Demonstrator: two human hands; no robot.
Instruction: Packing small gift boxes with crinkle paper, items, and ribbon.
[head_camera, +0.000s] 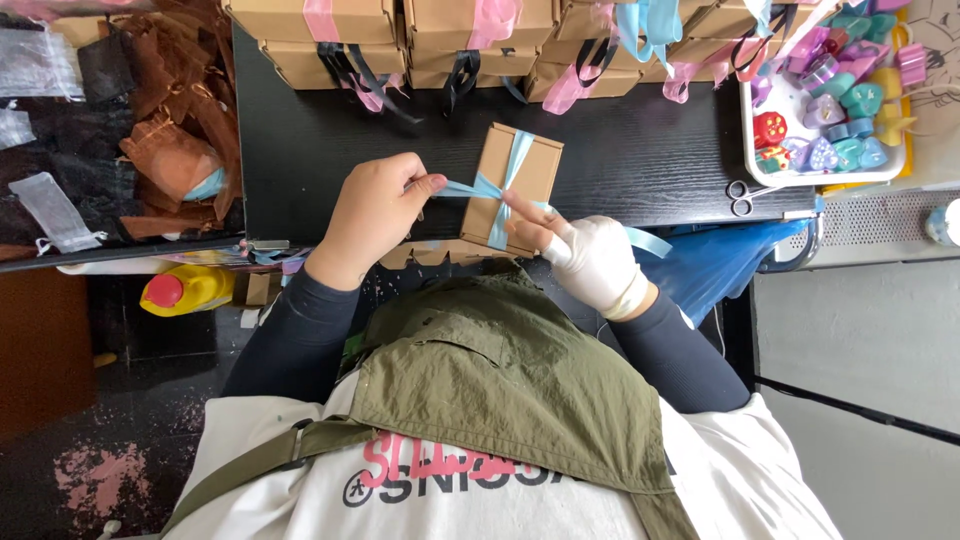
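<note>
1. My left hand (375, 215) has its fingers pinched together on one end of the blue ribbon (497, 190), pulling it out to the side of the box (515, 165).
2. My right hand (590, 255), in a white glove with the fingertips cut off, has its fingers closed on the ribbon, one pressed on the crossing at the near part of the lid.
3. The box lies flat on the black desk (620, 150), just in front of me, with the ribbon already wrapped lengthwise and across it.
4. To do this well, I judge I should keep the right finger firm on the crossing so the wrap cannot slacken.
5. I should pull the left end level and steady, not upward, or the light box may tip or slide.
6. The long tail (648, 242) trailing past my right wrist needs to stay flat and untwisted.
7. Finished boxes (480, 40) are stacked at the far edge; scissors (745, 195) lie to my right beside a tray (820, 178) of coloured trinkets.
</note>
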